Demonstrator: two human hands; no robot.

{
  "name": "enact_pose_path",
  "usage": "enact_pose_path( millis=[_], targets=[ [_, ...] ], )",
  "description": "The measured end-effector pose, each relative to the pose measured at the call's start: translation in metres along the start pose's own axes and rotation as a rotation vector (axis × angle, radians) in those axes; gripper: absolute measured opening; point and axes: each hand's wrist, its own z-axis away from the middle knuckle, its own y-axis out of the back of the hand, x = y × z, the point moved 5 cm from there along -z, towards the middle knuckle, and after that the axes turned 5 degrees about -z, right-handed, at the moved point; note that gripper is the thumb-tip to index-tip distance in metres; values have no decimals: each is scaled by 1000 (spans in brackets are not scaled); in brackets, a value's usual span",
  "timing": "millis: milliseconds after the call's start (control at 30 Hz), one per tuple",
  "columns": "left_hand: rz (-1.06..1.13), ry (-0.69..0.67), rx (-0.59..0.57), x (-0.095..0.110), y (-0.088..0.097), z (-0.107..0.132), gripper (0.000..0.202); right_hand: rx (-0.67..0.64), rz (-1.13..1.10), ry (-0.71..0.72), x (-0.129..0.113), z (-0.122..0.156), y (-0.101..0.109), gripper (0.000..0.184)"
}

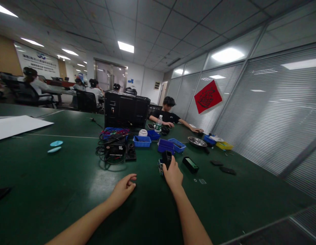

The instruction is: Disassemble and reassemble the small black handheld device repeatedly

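My right hand grips a black rectangular plastic housing, hollow at its near-visible end, and holds it tilted above the green table. Right beside it, partly hidden by the hand, is a small part with a greenish, circuit-board-like side. My left hand hovers at or just over the tabletop, fingers loosely bent and apart, with nothing in it. To the right of my right hand lies a similar black case with a green inside. Near that case are a small white ring and a clear flat piece.
Blue bins, a metal bowl and a yellow tray stand farther back. Tangled black cables lie left, before a large black panel. A water bottle stands near a seated person across the table.
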Motion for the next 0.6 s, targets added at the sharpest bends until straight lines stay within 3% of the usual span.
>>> enact_pose_path(
  millis=[133, 200, 300, 400, 600],
  targets=[
    [10, -5, 1, -3, -1, -1, 44, 123, -345, 46, -3, 1, 8, 62],
    [11, -6, -4, -3, -1, -1, 44, 7, -606, 38, -6, 2, -6, 59],
    [-1, -7, -8, -1, -2, -1, 44, -314, -882, -13, -17, 10, -41, 55],
    [-12, 5, -2, 1, -1, 0, 43, -430, -779, 32, -26, 20, -59, 52],
    [-10, 7, -11, 4, 0, 1, 42, -326, -213, 224, -35, 28, -46, 45]
  ],
)
